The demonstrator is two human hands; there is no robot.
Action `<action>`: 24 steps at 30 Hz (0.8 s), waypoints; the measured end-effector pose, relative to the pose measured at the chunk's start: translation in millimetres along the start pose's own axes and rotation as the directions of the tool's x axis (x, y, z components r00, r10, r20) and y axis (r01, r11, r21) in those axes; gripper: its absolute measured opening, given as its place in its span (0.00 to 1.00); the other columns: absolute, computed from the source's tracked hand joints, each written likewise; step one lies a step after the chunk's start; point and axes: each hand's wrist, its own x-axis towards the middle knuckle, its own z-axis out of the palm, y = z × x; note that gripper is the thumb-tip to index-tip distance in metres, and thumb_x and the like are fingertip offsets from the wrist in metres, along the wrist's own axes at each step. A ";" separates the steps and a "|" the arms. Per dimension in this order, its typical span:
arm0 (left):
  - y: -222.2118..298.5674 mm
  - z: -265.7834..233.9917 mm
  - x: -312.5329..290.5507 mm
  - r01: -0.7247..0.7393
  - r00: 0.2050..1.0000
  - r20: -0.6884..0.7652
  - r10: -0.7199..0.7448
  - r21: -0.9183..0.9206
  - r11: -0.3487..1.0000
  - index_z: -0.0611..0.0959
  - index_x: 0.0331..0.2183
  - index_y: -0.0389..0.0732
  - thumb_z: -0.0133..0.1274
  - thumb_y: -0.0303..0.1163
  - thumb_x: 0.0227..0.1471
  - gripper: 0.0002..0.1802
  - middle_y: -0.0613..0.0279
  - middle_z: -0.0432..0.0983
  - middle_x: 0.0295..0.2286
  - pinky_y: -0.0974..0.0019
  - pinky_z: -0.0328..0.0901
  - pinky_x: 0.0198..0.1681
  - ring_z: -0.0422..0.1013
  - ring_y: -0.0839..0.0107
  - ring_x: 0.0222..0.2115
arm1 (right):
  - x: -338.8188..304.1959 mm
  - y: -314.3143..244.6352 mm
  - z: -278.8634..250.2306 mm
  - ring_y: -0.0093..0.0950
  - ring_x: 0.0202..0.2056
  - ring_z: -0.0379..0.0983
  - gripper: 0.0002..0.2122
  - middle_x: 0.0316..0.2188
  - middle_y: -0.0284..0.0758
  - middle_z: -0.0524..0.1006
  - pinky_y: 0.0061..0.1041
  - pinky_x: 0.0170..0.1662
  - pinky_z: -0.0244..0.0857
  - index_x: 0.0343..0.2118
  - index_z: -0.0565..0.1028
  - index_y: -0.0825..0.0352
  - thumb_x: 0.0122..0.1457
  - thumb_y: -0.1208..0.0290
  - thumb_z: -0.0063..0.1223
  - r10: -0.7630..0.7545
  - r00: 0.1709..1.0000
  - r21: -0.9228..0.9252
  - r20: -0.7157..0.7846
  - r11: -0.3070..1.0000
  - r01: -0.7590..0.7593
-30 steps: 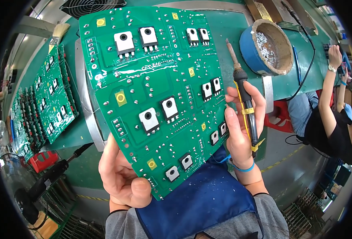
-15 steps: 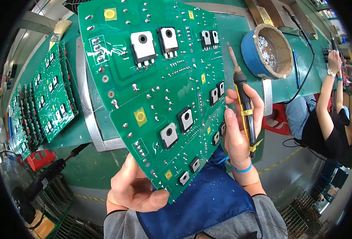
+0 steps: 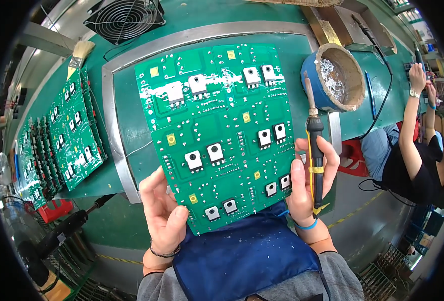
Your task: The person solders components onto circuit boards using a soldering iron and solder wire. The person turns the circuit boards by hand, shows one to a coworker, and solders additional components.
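A green circuit board [image 3: 217, 175] with several pairs of black-and-silver transistors is held up in front of me, tilted, its soldered face toward me. My left hand [image 3: 164, 213] grips its lower left edge, thumb on the face and fingers partly hidden behind. At the lower right edge, my right hand [image 3: 312, 180] steadies the board with the thumb. That same hand also holds a soldering iron [image 3: 315, 155] with a black and yellow handle, its tip pointing up and away, beside a blue round tub [image 3: 314, 80] of solder scraps and clear of the board.
A row of similar boards [image 3: 74, 135] stands at the left with a brush [image 3: 80, 52] behind. A black fan [image 3: 126, 20] sits at the far left, and a metal frame [image 3: 207, 31] lies on the green bench. Another person [image 3: 415, 150] works at the right.
The board has moved lower and farther from me and leveled out, bringing the fan and metal frame into view. My left hand has shifted up its edge; the iron stays in my right hand.
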 end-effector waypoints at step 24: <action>0.1 -14.1 13.4 0.296 0.948 -0.021 -0.318 -0.308 0.904 0.65 0.54 0.33 0.44 0.37 0.61 0.24 0.54 0.72 0.47 0.66 0.69 0.47 0.72 0.69 0.46 | 5.4 -17.9 -11.3 0.35 0.49 0.70 0.28 0.51 0.51 0.65 0.35 0.51 0.68 0.58 0.52 0.69 0.58 0.73 0.52 0.052 0.992 0.170 0.113 0.983 -0.070</action>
